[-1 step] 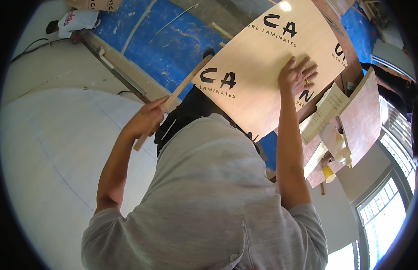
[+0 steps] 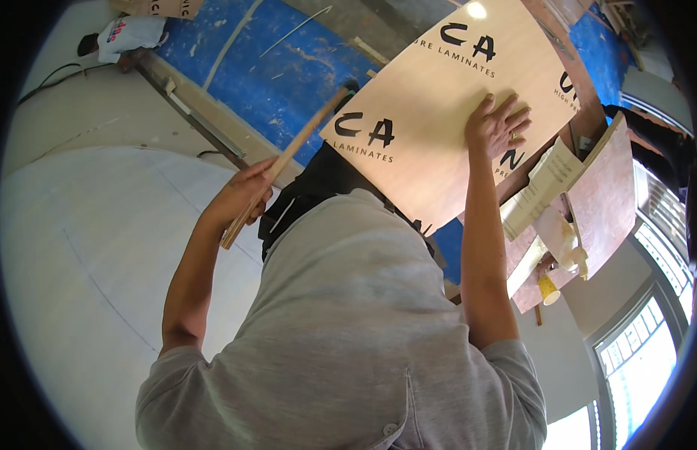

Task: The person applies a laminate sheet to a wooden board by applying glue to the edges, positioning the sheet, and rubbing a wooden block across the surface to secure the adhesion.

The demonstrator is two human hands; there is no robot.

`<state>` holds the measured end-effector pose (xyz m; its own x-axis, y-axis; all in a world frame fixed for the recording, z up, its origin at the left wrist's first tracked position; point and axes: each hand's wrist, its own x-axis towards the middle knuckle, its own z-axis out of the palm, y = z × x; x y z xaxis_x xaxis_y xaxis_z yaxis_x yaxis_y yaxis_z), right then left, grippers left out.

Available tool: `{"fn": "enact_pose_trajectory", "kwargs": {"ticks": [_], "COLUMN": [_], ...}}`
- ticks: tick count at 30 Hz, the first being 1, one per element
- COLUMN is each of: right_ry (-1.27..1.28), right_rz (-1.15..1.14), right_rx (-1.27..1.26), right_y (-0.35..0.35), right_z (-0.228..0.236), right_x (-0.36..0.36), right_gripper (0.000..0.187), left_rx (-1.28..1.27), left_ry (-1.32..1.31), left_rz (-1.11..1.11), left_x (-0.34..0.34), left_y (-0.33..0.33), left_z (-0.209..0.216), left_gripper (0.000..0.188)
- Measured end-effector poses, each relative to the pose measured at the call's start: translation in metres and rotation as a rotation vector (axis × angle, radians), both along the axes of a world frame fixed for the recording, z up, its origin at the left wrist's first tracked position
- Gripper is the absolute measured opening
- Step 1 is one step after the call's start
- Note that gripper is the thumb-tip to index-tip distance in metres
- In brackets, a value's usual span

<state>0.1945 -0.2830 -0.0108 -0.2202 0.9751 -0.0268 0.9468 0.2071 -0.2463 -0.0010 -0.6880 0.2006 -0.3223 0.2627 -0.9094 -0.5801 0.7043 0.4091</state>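
A large tan laminate sheet (image 2: 431, 112) with dark printing lies in front of me, its near edge by my waist. My right hand (image 2: 496, 129) rests flat on it, fingers spread and a ring on one of them. Out to the left, my left hand (image 2: 243, 196) is closed around the lower part of a narrow wooden strip (image 2: 303, 136). The strip slants up and to the right, and its far end reaches beside the sheet's left edge. Part of its grip is hidden by the fingers.
Blue floor covering (image 2: 281, 67) spreads beyond the sheet. A white curved panel (image 2: 86, 247) fills the left. At right, a reddish board (image 2: 603, 195) carries papers (image 2: 540, 191) and a yellow cup (image 2: 549, 289). Another person (image 2: 131, 39) crouches far left; a dark-clothed person (image 2: 656, 142) is far right.
The wooden strip has turned a little in my left hand, showing a different face, and its lower end has shifted slightly. My right hand and the sheet stay where they were.
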Motion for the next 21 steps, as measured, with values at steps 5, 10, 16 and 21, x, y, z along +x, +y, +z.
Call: {"fn": "enact_pose_trajectory", "kwargs": {"ticks": [5,10,16,21], "right_ry": [-0.005,0.004,0.007,0.027], "right_rz": [-0.001,-0.009,-0.013,0.000], "right_rx": [-0.009,-0.016,-0.004,0.024], "right_y": [-0.001,-0.002,-0.001,0.000], "right_z": [0.000,0.000,-0.003,-0.005], "right_x": [0.002,0.003,0.005,0.004], "right_gripper": [0.078,0.078,0.078,0.078], "left_rx": [-0.021,-0.005,0.000,-0.020], "left_ry": [-0.111,-0.092,-0.004,-0.038], "left_rz": [-0.044,-0.108,-0.021,-0.179], "left_x": [0.004,0.001,-0.003,0.009], "left_y": [0.005,0.003,0.005,0.004], "left_z": [0.008,0.005,0.004,-0.006], "left_gripper": [0.058,0.058,0.057,0.056]}}
